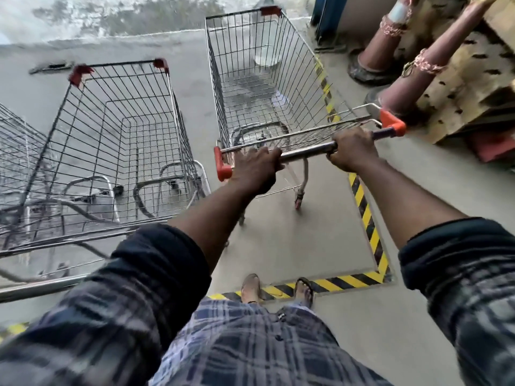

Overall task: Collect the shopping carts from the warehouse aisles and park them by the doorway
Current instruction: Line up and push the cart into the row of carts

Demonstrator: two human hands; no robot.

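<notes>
My left hand and right hand curl tight round the cart handle, centre frame — a stiff wire frame, probably light, rolling easily; the bar is the sensible grip.

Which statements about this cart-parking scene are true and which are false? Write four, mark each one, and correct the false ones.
1. The left grip and the right grip, both bare hands, hold the handle of the right cart. True.
2. The right cart is loaded with boxes. False: its basket is empty.
3. A second cart stands to the left of the held one. True.
4. The floor tape is red and white. False: it is striped yellow and black.
</notes>
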